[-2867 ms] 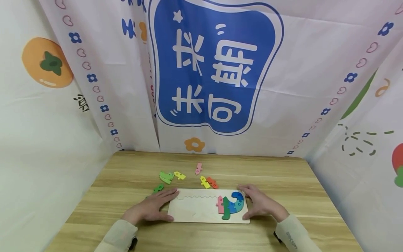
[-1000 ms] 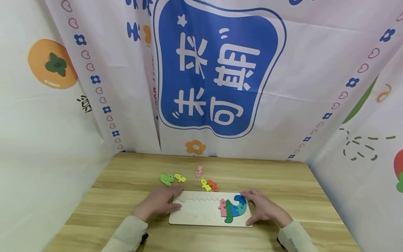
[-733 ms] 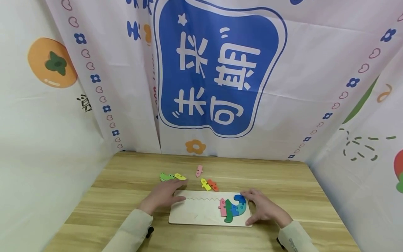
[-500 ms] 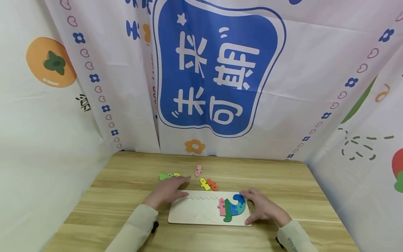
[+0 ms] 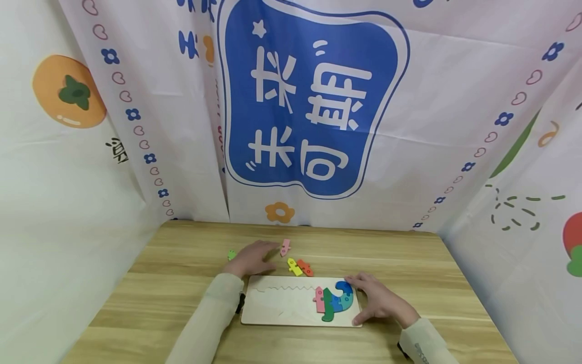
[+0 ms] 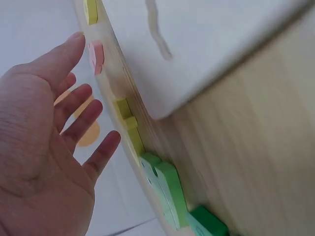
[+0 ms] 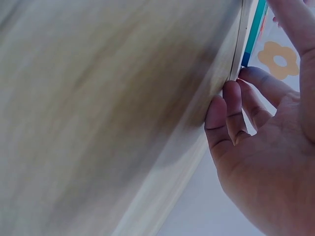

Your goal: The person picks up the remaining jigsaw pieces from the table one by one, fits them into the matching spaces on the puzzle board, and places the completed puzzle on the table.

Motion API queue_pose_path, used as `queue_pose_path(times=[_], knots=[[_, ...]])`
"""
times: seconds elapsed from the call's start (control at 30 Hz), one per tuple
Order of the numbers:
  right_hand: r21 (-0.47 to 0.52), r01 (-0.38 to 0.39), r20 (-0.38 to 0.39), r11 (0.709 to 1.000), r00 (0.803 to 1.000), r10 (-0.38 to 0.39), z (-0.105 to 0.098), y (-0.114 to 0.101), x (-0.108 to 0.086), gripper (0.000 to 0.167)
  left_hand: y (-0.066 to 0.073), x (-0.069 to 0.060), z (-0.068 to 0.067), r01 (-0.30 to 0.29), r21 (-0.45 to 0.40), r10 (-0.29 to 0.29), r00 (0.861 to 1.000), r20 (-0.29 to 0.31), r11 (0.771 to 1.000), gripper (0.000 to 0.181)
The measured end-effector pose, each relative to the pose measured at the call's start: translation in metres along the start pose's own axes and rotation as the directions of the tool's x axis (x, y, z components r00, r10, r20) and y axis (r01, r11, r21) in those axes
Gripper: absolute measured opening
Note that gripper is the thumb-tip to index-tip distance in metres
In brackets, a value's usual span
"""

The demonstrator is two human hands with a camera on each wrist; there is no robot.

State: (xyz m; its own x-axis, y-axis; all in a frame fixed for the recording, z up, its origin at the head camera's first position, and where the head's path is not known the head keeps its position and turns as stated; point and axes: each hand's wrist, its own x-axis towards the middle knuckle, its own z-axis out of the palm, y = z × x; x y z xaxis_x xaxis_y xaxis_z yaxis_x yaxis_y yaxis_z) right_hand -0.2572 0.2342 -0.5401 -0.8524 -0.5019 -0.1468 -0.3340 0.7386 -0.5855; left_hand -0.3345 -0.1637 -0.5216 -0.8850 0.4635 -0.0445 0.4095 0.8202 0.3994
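Note:
A pale wooden puzzle board (image 5: 277,311) lies on the table, with a pink piece (image 5: 320,302), a green piece (image 5: 327,309) and a blue curled tail (image 5: 347,298) at its right end. My right hand (image 5: 383,299) holds that end, thumb at the near corner and fingers at the far one. Beyond the board's left part, my left hand (image 5: 252,258) hovers empty with spread fingers, close to a loose pink piece (image 5: 285,247). In the left wrist view, a yellow piece (image 6: 130,130) and a light-green crocodile head (image 6: 170,191) lie below that hand; the head view mostly hides them.
Loose yellow (image 5: 294,267) and orange (image 5: 305,268) pieces lie just beyond the board. A dark-green piece (image 6: 205,223) sits beside the crocodile head in the left wrist view. Printed cloth (image 5: 313,101) hangs behind the wooden table (image 5: 377,253).
My left hand has left the board's left end and moved forward and right over the loose pieces, towards the pink one. My right hand stays on the board's right end.

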Motion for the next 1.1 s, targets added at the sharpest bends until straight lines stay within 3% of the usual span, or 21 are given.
queue_pose_path(times=[0.13,0.23,0.37,0.57,0.87,1.1], knots=[[-0.002,-0.007,-0.002,1.000,1.000,0.007,0.001,0.000,0.001,0.107,0.003,0.013,0.006,-0.056,0.045,0.055,0.998,0.023,0.997,0.059],[-0.003,-0.010,-0.002,1.000,1.000,0.010,0.001,0.000,0.001,0.107,0.004,0.017,0.010,-0.064,0.082,0.060,0.997,0.050,0.995,0.055],[0.000,-0.010,0.001,1.000,1.000,0.010,0.002,-0.001,0.002,0.108,0.006,0.013,0.012,-0.035,0.084,0.029,0.997,0.075,0.996,0.055],[-0.004,-0.028,0.000,1.000,1.000,0.028,0.000,-0.001,0.001,0.109,0.010,0.008,0.010,-0.088,0.093,0.081,0.994,0.079,0.992,0.051],[0.004,-0.016,-0.001,1.000,1.000,0.016,-0.001,0.000,0.001,0.108,0.007,0.004,0.009,-0.201,0.191,0.210,0.977,-0.030,0.961,0.037],[0.015,-0.004,0.000,1.000,1.000,0.004,0.000,0.001,0.002,0.108,-0.003,0.008,0.012,-0.243,0.237,0.264,0.963,-0.059,0.941,0.035]])
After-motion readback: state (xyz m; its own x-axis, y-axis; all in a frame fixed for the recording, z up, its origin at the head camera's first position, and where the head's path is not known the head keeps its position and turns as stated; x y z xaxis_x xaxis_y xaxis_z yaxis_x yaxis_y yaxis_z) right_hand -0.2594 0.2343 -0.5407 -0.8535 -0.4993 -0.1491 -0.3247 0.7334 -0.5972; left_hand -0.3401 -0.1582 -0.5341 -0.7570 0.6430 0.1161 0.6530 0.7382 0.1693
